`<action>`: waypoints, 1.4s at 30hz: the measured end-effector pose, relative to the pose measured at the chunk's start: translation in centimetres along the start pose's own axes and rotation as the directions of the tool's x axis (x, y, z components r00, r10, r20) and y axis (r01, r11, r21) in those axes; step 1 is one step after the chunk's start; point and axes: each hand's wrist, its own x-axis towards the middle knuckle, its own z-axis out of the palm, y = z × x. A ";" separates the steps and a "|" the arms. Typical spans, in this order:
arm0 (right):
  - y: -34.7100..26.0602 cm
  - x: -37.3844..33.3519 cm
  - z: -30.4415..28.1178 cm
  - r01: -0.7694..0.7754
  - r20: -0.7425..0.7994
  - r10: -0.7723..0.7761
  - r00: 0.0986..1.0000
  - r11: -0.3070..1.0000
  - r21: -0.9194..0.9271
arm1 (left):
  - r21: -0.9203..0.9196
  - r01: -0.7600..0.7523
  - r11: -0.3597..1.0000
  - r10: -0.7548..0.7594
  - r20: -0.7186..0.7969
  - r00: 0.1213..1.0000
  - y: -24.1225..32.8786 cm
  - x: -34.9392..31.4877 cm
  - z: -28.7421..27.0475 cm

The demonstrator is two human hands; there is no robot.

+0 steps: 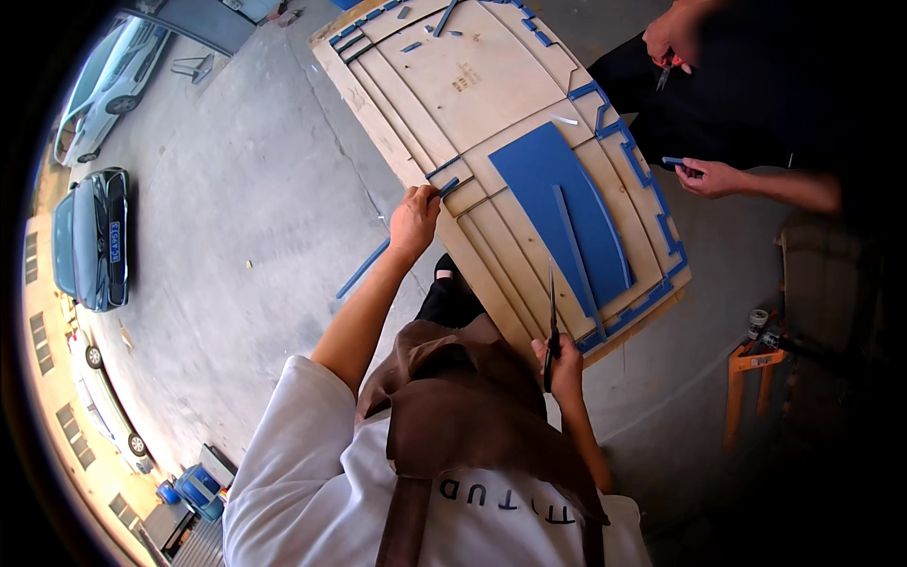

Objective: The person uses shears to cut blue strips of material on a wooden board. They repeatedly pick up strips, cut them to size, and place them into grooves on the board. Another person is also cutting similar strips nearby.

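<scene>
Pinching a slim blue foam-like strip (364, 269), the left hand (414, 222) sits at the plywood board's (510, 57) near-left edge; the strip's long axis slants from lower left of that hand up over the board. The right hand (567, 364), farther from the strip, grips slender dark scissors (554, 326), blades pointing forward. Ahead, between and beyond both hands, lies a smooth, matt blue sheet (529, 175) with one curved side, on pale, grooved wood. Farther right, a co-worker's hand (713, 178) holds a short blue piece (673, 162).
</scene>
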 end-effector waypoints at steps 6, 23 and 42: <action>-0.5 2.4 1.6 0.104 0.034 -0.102 0.994 0.992 -0.067 | 0.017 -0.069 0.998 0.069 -0.047 0.996 -0.1 1.4 1.6; -5.2 15.3 4.7 0.292 0.090 -0.283 0.955 0.950 -0.107 | 0.021 -0.118 0.993 0.120 -0.093 0.988 0.0 1.9 3.0; -10.7 22.7 7.1 0.292 0.120 -0.271 0.955 0.932 -0.216 | 0.065 -0.087 0.994 0.096 -0.151 0.984 -0.2 1.5 4.1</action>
